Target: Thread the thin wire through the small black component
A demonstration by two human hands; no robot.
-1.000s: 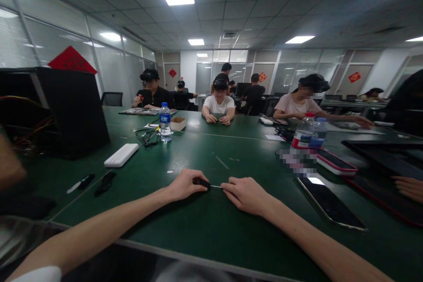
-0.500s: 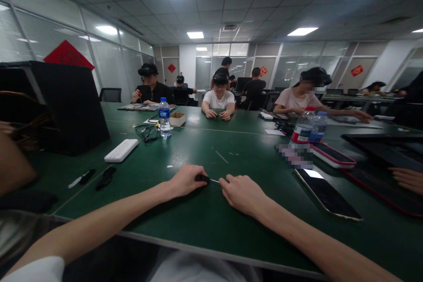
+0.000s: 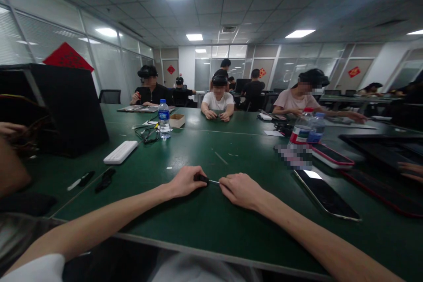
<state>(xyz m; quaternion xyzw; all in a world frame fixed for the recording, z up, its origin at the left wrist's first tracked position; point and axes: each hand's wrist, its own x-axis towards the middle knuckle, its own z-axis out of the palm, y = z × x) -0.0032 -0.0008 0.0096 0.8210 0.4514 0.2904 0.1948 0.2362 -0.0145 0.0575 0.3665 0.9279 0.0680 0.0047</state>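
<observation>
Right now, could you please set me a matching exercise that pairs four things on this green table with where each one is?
Things:
1. water bottle
2. white oblong case
3. dark-screened phone
4. small black-handled tool

Places:
A. held between the left hand and the right hand
B. flat on the table, to the right of both hands
C. next to the small cardboard box
D. beside the big black box on the left

Pairs: 1-C, 2-D, 3-B, 4-A.
</observation>
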